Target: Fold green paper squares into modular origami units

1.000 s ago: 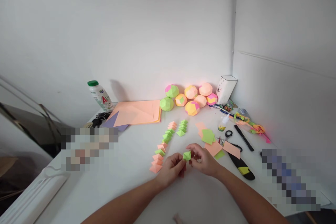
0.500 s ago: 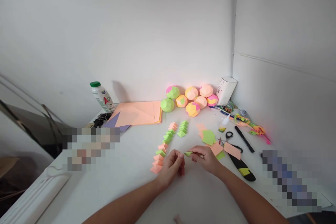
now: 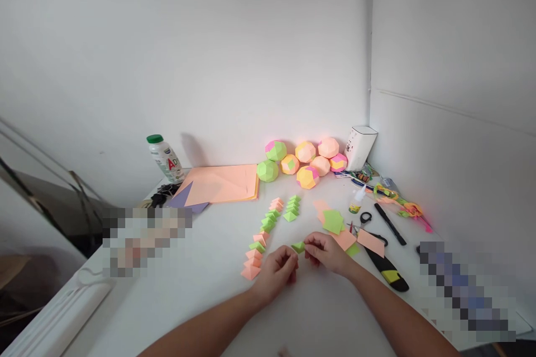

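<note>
Between my two hands is a small green folded paper piece (image 3: pixel 298 247). My right hand (image 3: pixel 329 255) pinches its right end. My left hand (image 3: pixel 276 270) has its fingers closed at the piece's left edge, where the exact grip is partly hidden. Just left of my left hand runs a row of folded orange and green paper pieces (image 3: pixel 253 263). Beyond my hands stands a shorter row of green folded pieces (image 3: pixel 292 209). Flat paper cutouts, among them a green pentagon (image 3: pixel 333 221) and orange sheets (image 3: pixel 344 239), lie past my right hand.
Several faceted paper balls (image 3: pixel 307 177) sit by the wall. Orange paper sheets (image 3: pixel 221 184) and a white bottle (image 3: pixel 166 159) are at back left. On the right are a glue bottle (image 3: pixel 357 201), scissors (image 3: pixel 365 218), a black pen (image 3: pixel 389 224) and a box cutter (image 3: pixel 387 270).
The green piece has tipped so that more of its face shows. My left hand has shifted slightly down and right, its fingers more curled. The whole view has moved slightly.
</note>
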`<state>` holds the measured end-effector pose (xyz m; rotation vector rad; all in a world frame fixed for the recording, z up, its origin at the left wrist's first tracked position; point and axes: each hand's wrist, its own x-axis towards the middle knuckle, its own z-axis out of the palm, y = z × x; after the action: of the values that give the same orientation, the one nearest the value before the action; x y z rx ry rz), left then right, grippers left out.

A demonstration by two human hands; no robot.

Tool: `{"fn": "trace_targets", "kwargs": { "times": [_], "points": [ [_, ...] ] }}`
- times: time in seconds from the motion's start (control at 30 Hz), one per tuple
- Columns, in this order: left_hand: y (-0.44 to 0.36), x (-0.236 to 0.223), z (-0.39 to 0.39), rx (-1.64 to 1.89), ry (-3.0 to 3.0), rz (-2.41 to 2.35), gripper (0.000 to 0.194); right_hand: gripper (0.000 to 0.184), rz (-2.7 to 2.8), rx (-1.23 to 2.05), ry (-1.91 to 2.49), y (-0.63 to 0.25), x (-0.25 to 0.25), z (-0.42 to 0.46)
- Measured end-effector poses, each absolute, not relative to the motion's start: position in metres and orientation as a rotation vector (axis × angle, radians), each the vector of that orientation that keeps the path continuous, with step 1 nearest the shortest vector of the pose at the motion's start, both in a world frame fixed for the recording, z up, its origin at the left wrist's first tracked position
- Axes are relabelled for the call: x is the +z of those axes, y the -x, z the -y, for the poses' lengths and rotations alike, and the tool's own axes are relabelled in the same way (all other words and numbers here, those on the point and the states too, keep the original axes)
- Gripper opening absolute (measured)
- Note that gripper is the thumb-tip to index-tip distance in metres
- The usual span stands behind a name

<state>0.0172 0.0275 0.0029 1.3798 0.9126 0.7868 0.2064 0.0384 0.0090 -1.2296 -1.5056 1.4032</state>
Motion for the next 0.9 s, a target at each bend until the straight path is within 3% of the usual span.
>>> {"fn": "trace_targets", "kwargs": {
  "times": [0.27,0.33,0.47,0.9],
  "points": [
    [-0.019,0.009,-0.015,0.741,-2.463,-0.487,0.018,0.021,1.434,1.202,1.420,-0.201,0.002,-0.044],
    [-0.018,0.009,-0.013,0.624,-2.607,-0.494,0.029,0.022,1.421,1.159,1.467,-0.197,0.001,-0.051],
    [-0.011,0.012,-0.010,0.306,-2.706,-0.467,0.060,0.020,1.434,1.107,1.506,-0.188,0.000,-0.076],
    [-0.009,0.013,-0.007,0.179,-2.722,-0.459,0.072,0.007,1.511,0.936,1.762,-0.173,0.001,-0.118]
  ]
}}
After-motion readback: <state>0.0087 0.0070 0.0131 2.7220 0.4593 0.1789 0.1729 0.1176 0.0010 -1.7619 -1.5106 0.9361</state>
